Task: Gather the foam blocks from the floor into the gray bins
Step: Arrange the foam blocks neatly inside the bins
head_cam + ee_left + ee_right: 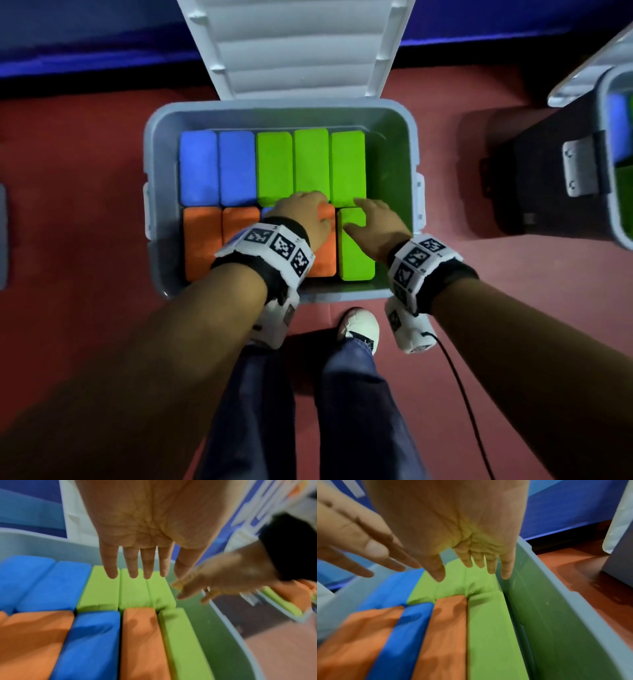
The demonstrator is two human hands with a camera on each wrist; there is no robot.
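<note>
Both grips spread, L hand & R hand just above foam blocks in gray bin

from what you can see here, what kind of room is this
Probably an indoor play or activity room: red carpet floor, a blue padded edge along the far side, and lidded gray bins packed with coloured foam blocks.
</note>
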